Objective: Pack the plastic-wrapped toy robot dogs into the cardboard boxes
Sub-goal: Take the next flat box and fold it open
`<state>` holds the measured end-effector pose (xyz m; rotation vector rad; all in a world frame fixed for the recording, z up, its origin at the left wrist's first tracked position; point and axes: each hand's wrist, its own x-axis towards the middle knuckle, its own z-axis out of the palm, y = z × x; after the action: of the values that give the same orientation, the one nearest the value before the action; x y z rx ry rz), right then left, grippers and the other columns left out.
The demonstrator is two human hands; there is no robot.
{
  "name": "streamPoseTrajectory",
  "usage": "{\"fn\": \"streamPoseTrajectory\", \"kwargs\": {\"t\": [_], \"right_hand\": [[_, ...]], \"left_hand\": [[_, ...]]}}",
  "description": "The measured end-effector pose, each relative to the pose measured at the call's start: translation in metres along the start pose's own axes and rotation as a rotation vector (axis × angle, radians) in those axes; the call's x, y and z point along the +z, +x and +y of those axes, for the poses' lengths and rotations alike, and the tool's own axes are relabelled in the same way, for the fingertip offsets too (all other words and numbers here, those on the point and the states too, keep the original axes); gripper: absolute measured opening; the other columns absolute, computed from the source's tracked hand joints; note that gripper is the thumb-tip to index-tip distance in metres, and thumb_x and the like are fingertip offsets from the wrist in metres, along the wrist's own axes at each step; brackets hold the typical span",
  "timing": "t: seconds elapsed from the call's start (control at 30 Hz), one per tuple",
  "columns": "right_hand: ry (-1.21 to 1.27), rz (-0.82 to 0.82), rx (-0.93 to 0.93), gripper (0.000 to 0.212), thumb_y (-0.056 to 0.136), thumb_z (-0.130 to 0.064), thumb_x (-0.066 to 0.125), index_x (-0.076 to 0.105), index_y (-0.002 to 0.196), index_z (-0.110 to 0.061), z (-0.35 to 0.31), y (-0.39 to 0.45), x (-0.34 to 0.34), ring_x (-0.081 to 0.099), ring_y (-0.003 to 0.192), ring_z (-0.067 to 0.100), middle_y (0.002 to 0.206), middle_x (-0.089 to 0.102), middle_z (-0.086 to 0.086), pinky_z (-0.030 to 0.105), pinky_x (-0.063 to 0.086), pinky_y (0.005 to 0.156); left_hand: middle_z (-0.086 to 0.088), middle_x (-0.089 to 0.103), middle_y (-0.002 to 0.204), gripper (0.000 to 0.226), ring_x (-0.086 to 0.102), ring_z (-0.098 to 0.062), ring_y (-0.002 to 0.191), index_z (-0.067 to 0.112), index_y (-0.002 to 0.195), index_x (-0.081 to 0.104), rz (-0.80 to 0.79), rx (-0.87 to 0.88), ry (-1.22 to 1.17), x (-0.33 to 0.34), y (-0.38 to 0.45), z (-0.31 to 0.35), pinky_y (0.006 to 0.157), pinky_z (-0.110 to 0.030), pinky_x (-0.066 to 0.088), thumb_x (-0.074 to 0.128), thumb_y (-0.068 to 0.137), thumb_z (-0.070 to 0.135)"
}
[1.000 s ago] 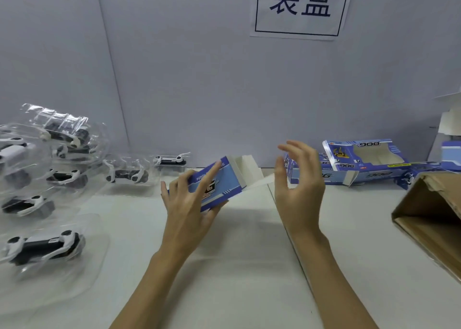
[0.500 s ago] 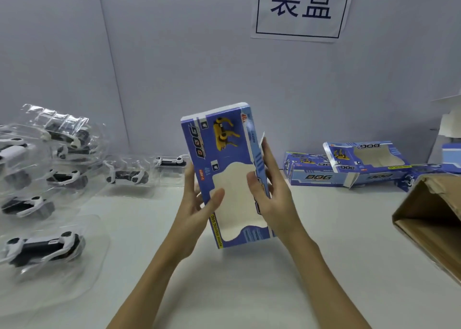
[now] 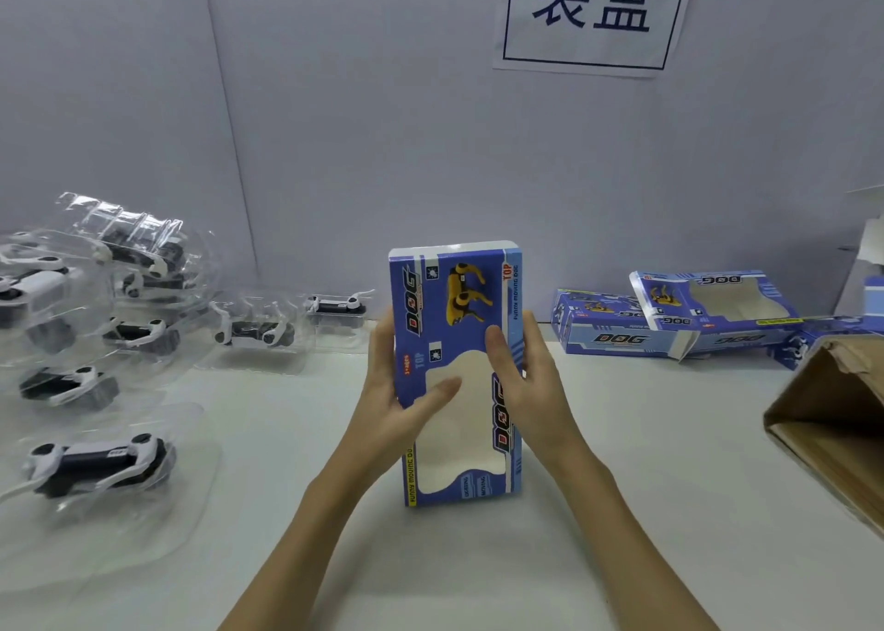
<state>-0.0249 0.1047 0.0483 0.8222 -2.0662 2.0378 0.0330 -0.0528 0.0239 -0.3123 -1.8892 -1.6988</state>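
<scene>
Both hands, left hand [image 3: 397,391] and right hand [image 3: 526,382], grip one blue box [image 3: 457,372] standing on end on the table [image 3: 622,511]. Its window looks empty, so packing's barely begun; wrapped dogs [image 3: 95,463] sit piled at left.

Blue toy box [image 3: 454,372] upright on white table [image 3: 622,487], left hand [image 3: 397,391] and right hand [image 3: 531,382] gripping its sides

Your left hand [image 3: 390,391] and right hand [image 3: 528,382] face each other at mid-frame, thumbs forward and fingers curled in a grip, both forearms reaching up from below
</scene>
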Motion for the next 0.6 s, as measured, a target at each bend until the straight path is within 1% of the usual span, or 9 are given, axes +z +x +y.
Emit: {"fn": "streamPoseTrajectory", "kwargs": {"t": [0.07,0.13,0.23,0.27,0.33,0.4,0.47,0.53,0.6], "right_hand": [[0.057,0.004,0.005,0.067,0.087,-0.064,0.054,0.036,0.147,-0.041,0.002,0.001,-0.001,0.058,0.127,0.011,0.131,0.055,-0.028,0.022,0.06,0.089],[0.126,-0.01,-0.025,0.062,0.093,-0.061,0.056,0.05,0.143,-0.026,0.002,0.001,-0.003,0.066,0.122,0.021,0.13,0.068,-0.003,0.033,0.062,0.09],[0.212,0.057,-0.006,0.032,0.094,-0.053,0.053,0.063,0.116,-0.032,-0.004,0.0,-0.002,0.075,0.104,0.025,0.109,0.077,0.002,0.031,0.063,0.075],[0.215,0.067,0.005,0.026,0.093,-0.052,0.053,0.066,0.11,-0.036,-0.005,0.001,-0.001,0.075,0.101,0.024,0.106,0.077,0.0,0.029,0.063,0.072],[0.24,0.033,0.013,0.016,0.093,-0.051,0.055,0.07,0.1,-0.048,-0.007,0.0,0.0,0.076,0.1,0.02,0.104,0.077,-0.003,0.026,0.062,0.067],[0.3,0.017,0.024,0.014,0.093,-0.048,0.059,0.068,0.1,-0.056,-0.009,0.0,-0.001,0.076,0.1,0.018,0.107,0.077,-0.005,0.027,0.062,0.066],[0.36,0.056,0.046,0.026,0.092,-0.041,0.063,0.062,0.118,-0.048,-0.009,0.001,-0.003,0.076,0.104,0.021,0.12,0.073,0.0,0.028,0.062,0.066],[0.376,0.07,0.057,0.036,0.099,-0.027,0.064,0.053,0.132,-0.035,-0.005,0.001,-0.003,0.074,0.109,0.026,0.131,0.066,0.007,0.027,0.061,0.065],[0.378,0.073,0.065,0.041,0.104,-0.013,0.058,0.05,0.137,-0.035,-0.003,0.001,-0.003,0.075,0.106,0.028,0.129,0.065,0.009,0.027,0.061,0.063]], "left_hand": [[0.013,0.062,0.139,0.073,0.069,-0.015,0.119,0.058,0.138,0.038,0.013,-0.009,0.034,-0.001,0.0,0.002,0.078,-0.024,0.061,0.079,0.079,0.065],[0.018,0.061,0.136,0.057,0.067,-0.01,0.117,0.07,0.124,0.044,0.033,-0.03,0.095,-0.001,0.001,0.004,0.077,-0.022,0.06,0.073,0.074,0.071],[0.032,0.065,0.12,0.04,0.068,-0.001,0.111,0.077,0.107,0.048,0.04,-0.031,0.1,0.003,0.001,0.008,0.073,-0.02,0.059,0.068,0.072,0.073],[0.028,0.067,0.121,0.036,0.069,-0.005,0.112,0.076,0.106,0.051,0.053,-0.022,0.078,0.005,0.002,0.009,0.075,-0.024,0.061,0.066,0.073,0.075],[0.007,0.069,0.127,0.031,0.07,-0.021,0.115,0.065,0.107,0.061,0.089,0.002,0.0,0.01,0.003,0.013,0.081,-0.038,0.063,0.063,0.078,0.077],[-0.005,0.07,0.125,0.027,0.072,-0.028,0.113,0.049,0.11,0.065,0.136,0.005,-0.071,0.015,0.004,0.018,0.081,-0.045,0.063,0.06,0.089,0.066],[-0.008,0.07,0.12,0.028,0.074,-0.029,0.106,0.037,0.125,0.053,0.17,0.032,-0.148,0.022,0.003,0.019,0.076,-0.04,0.064,0.056,0.098,0.043],[-0.018,0.064,0.117,0.044,0.075,-0.033,0.1,0.037,0.139,0.038,0.186,0.056,-0.192,0.025,0.002,0.019,0.078,-0.039,0.063,0.055,0.099,0.03],[-0.013,0.066,0.109,0.05,0.075,-0.028,0.092,0.038,0.142,0.037,0.168,0.07,-0.178,0.025,0.003,0.021,0.075,-0.034,0.062,0.05,0.098,0.018]]}}
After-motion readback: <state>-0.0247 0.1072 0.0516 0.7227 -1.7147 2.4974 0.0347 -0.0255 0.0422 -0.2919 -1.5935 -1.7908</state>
